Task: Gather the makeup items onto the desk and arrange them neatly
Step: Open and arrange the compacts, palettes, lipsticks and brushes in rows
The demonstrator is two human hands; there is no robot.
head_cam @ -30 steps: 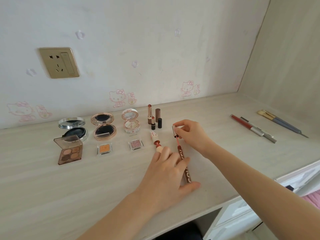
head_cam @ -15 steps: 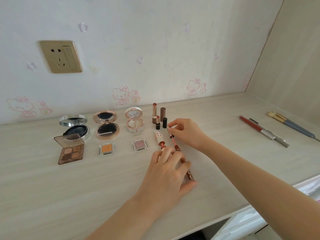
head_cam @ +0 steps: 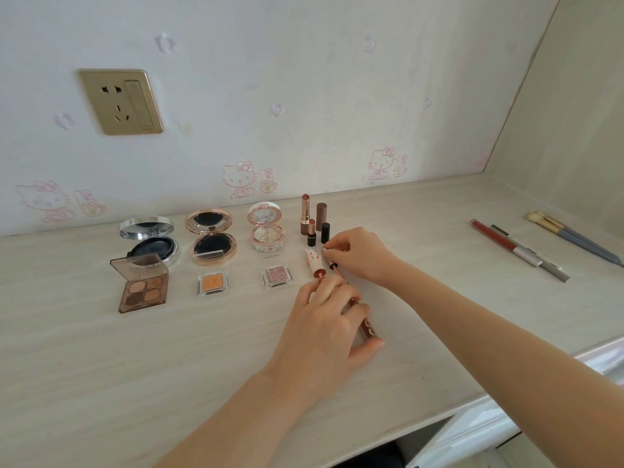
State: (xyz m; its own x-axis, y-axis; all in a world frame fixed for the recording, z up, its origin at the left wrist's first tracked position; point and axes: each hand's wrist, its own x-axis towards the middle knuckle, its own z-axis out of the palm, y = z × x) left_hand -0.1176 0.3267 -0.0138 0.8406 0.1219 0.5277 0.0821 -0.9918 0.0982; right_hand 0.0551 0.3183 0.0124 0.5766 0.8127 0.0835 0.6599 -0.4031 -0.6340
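Note:
On the pale wooden desk my left hand holds a dark red lip gloss tube lying on the surface, thumb at its near end. My right hand pinches the top of the applicator wand, which runs down toward the tube. A small pink patterned lipstick lies just left of the wand. Behind stand two open lipsticks with their caps. To the left, open, sit three compacts, an eyeshadow palette and two single shadows.
A red lip pencil and a grey pencil lie at the right of the desk, with two brushes beyond them by the side wall. A gold wall socket is on the back wall. The desk's front edge runs at lower right.
The wand's top end has swung left toward the pink patterned lipstick, and my right hand moved left with it. My left hand stays on the tube.

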